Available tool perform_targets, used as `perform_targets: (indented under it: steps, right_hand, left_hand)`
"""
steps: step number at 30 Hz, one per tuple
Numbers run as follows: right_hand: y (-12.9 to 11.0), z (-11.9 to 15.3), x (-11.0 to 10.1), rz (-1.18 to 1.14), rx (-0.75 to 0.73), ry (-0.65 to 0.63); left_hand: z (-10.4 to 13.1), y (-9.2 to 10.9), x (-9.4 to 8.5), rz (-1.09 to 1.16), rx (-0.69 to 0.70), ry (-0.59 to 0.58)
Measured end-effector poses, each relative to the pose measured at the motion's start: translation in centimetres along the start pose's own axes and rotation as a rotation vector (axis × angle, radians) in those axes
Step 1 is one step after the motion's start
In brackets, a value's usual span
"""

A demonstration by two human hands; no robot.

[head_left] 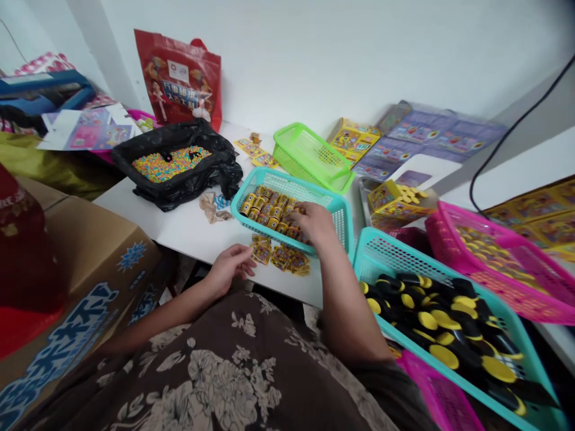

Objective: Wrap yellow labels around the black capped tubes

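A turquoise basket (339,209) stands on the white table in front of me, with rows of small yellow-and-brown labelled containers (265,209) packed on their sides in it. My right hand (317,222) reaches over its near rim, fingers bent down and closed on one of the small containers at the right end of the rows; the fingers partly hide it. My left hand (231,266) is at the table's front edge, thumb and fingers apart, with nothing visible in it. Just right of its fingertips lie piles of printed yellow labels (287,258).
Left of the basket, a black-bagged tray (179,129) holds colourful pellets (168,164). Behind stands a green basket (309,152). On the right are a turquoise basket (366,251) of black-and-yellow containers (444,323) and a pink basket (442,224). A cardboard box (90,251) stands at left.
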State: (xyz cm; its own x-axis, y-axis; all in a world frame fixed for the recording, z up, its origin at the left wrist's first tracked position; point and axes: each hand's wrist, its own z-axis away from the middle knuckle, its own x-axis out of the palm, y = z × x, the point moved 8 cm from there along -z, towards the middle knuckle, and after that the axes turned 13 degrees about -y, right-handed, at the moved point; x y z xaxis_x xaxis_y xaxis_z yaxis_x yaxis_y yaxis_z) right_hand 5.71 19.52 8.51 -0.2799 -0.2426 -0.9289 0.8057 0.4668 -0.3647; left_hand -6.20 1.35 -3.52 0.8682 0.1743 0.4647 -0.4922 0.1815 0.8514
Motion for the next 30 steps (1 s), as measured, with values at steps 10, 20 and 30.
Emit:
perform_targets:
  steps: [10,20,30]
  right_hand:
    - [0.3,-4.8,3.4,0.186,0.095,-0.254]
    - [-0.7,4.3,-0.1,-0.244,-0.314,0.540]
    - [-3.3,9.8,10.0,-0.049,-0.590,0.172]
  left_hand:
    - [-3.2,3.7,-0.7,-0.975,0.319,0.171]
    - [-5.3,3.6,-0.8,-1.318,0.122,0.203]
    - [-4.8,2.9,-2.0,-0.864,0.274,0.128]
